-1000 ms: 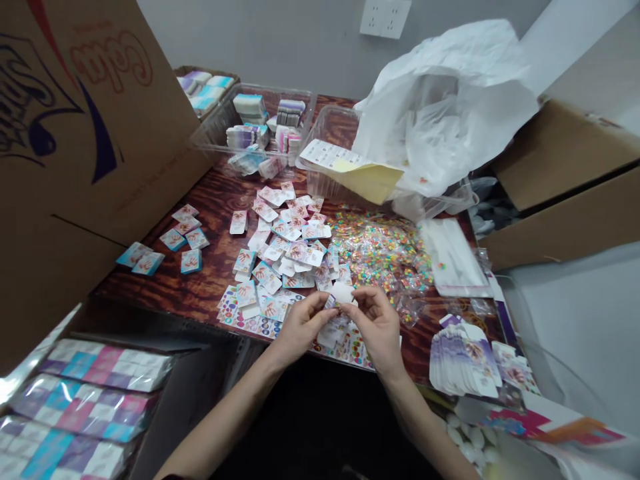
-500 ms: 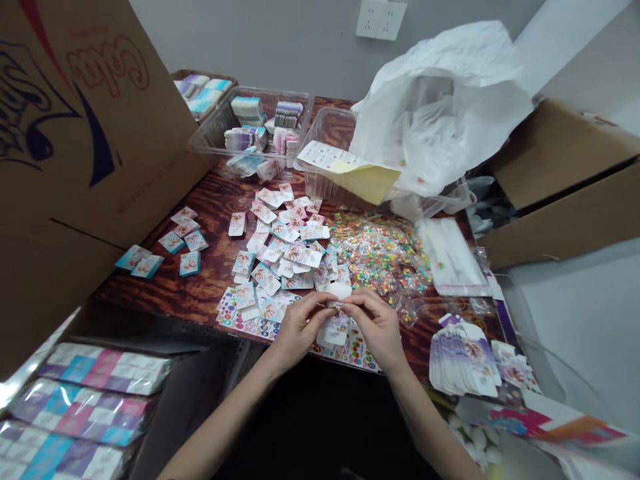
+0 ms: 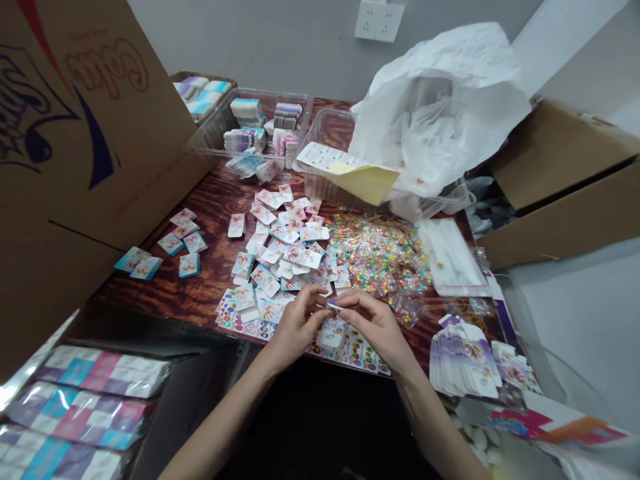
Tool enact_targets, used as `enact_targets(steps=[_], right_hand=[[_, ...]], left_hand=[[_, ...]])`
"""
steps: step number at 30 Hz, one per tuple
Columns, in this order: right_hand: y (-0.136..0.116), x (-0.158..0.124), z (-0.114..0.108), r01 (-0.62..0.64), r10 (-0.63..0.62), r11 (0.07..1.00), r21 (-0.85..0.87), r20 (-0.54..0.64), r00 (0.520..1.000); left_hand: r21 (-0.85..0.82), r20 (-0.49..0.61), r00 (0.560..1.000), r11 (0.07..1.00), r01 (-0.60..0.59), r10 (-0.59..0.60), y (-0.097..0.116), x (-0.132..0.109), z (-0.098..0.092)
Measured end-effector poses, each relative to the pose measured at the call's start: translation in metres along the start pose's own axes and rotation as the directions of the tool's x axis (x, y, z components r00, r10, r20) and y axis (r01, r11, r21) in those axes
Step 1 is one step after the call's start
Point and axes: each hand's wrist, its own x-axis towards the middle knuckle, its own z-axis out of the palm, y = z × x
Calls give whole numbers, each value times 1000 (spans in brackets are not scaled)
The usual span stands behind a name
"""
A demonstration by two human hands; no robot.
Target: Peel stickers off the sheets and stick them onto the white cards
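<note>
Head view. Both forearms rise from the lower edge of the frame and converge over the table edge, with the wrists angled inward and the palms facing each other.

The right hand (image 3: 375, 328) pinches a small white-and-blue paper piece (image 3: 334, 305) between its thumb and forefinger, a narrow grip. The left hand (image 3: 300, 327) is curled, with its fingers (image 3: 314, 308) in a narrow pose directly beside the piece; contact between them cannot be confirmed.

Directly below the fingers lies a white card (image 3: 331, 333) on a sticker sheet (image 3: 360, 352). A second sticker sheet (image 3: 235, 312) lies left of the left hand. Loose printed cards (image 3: 285, 243) are scattered ahead of the fingers on a wood-grain table (image 3: 210, 297). Ahead and to the right lie small clear bags of colored pieces (image 3: 380, 250). Farther ahead stands a clear plastic tray (image 3: 320, 180). A stack of printed cards (image 3: 463, 360) lies right of the right hand.
</note>
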Motion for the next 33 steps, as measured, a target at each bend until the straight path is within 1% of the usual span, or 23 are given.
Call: enact_targets(steps=[2,4,6,9,11,12,14,16,18,19,20,22,23,24,25,26,28,29,30,31,32,33], right_hand=[[1,0,2,-31,31,999,23,-26,999],[6,1,3,-79,86,994,76,-95,992],[10,2,4,-114,130,986,118,-137,982],[13,2,2,-128,141,988,91,-148,979],[9,0,1,-104,104,995,2,-129,986],[6,-1,0,-72,65,996,-59,-109,992],[0,-4,-1,40,-48,980,-193,-40,998],[-4,-5,-2,166,-158,939,-303,51,986],[-4,-5,-4,225,-196,907,-357,116,974],[-1,-5,-5,217,-188,906,-364,115,975],[2,-4,-5,189,-173,910,-369,78,982],[13,-4,-5,113,-153,893,-435,-56,987],[19,-5,-4,78,-159,859,-506,-120,980],[25,-6,-2,51,-176,802,-595,-154,972],[30,-8,0,39,-194,726,-687,-149,970],[36,-10,3,41,-201,640,-767,-116,973],[43,-14,10,57,-192,494,-868,-44,980],[46,-15,14,65,-187,442,-895,-21,982],[48,-16,17,69,-185,405,-912,-8,983],[49,-16,19,73,-188,385,-920,-1,982],[49,-15,21,79,-191,382,-921,4,982],[49,-14,21,84,-195,394,-915,6,981]], left_hand=[[51,26,1000,999,1,-2,1,-1,-1],[94,55,998,996,6,-11,4,-1,-1],[118,76,997,993,9,-18,6,-2,-1],[105,86,996,994,8,-18,6,-1,-2],[71,77,997,997,12,-18,3,-1,-2],[53,70,997,999,11,-15,1,-2,-2],[27,63,998,1000,-1,0,-2,-2,-3],[49,71,997,998,-37,33,-3,-3,-3],[120,74,994,989,-87,79,-2,-1,-6],[158,57,993,981,-110,102,0,2,-8],[187,21,991,974,-131,129,2,5,-12],[229,-97,975,958,-171,198,9,15,-24],[265,-157,958,945,-194,241,12,20,-31],[323,-198,937,922,-216,289,16,25,-37],[402,-214,917,886,-231,336,19,29,-44],[487,-212,901,840,-239,378,21,32,-48],[627,-213,868,744,-230,448,22,32,-51],[670,-242,839,710,-219,487,21,30,-49],[691,-283,801,691,-210,527,18,26,-44],[695,-316,767,686,-213,559,15,20,-38],[684,-329,749,692,-231,575,11,15,-30],[655,-314,762,710,-258,566,8,9,-23]])
